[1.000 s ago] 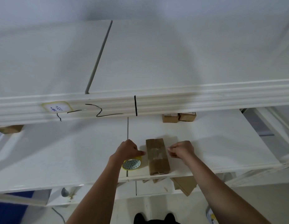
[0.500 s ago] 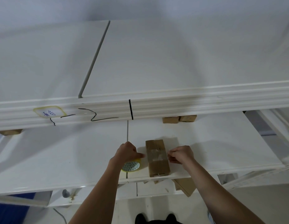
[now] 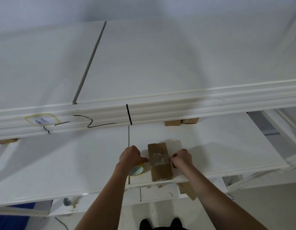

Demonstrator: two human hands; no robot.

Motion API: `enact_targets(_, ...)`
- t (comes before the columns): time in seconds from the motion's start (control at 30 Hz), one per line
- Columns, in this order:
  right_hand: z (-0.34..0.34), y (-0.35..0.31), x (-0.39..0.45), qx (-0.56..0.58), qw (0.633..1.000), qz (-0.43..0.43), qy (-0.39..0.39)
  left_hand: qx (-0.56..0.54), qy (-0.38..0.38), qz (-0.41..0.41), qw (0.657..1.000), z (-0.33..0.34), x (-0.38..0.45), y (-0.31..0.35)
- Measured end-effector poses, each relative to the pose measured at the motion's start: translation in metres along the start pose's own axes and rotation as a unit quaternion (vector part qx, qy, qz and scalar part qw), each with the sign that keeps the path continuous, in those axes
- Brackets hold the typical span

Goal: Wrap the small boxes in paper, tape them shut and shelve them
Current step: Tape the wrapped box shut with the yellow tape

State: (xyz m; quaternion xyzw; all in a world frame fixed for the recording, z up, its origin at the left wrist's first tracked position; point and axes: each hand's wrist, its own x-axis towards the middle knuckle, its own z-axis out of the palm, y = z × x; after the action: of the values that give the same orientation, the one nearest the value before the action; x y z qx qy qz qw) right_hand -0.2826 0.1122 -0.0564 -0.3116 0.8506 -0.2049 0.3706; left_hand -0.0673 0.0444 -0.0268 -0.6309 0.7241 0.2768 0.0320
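Near the front edge of the white lower shelf [image 3: 226, 155], a small oblong box wrapped in brown paper [image 3: 160, 163] is laid flat, its long side running away from the person. A strip of clear tape [image 3: 159, 161] is seen across the middle of its top face. The left hand [image 3: 130, 157] is curled at the box's left side, its fingertips touching the left end of the tape; whether the tape is pinched or only pressed cannot be told. Under this hand a roll of tape with a yellow rim and a patterned white core [image 3: 136, 170] is lying on the shelf, just beside the box. The right hand [image 3: 182, 158] is bunched at the box's right edge, fingers curled against the tape's other end. Further back on the same shelf, two small brown boxes [image 3: 180, 122] are set side by side, partly hidden by the white moulded upper shelf edge [image 3: 177, 103]. Black pen lines [image 3: 101, 124] and a yellow-rimmed white label [image 3: 42, 122] are borne by that edge
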Motion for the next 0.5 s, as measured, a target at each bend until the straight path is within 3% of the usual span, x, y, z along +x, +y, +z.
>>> enact_targets(0.17, 0.008, 0.011, 0.004, -0.042, 0.999, -0.013, 0.006, 0.003, 0.002, -0.005, 1.000, 0.001, -0.001, 0.000)
enact_targets(0.33, -0.009, -0.027, -0.044, -0.061, 0.983, -0.110, 0.130, 0.000, 0.001, -0.013, 1.000, 0.003, -0.003, 0.002)
enact_targets(0.5, 0.016, -0.067, -0.071, -0.168, 0.983, -0.068, -0.032, -0.001, -0.003, -0.016, 1.000, 0.001, -0.004, 0.002)
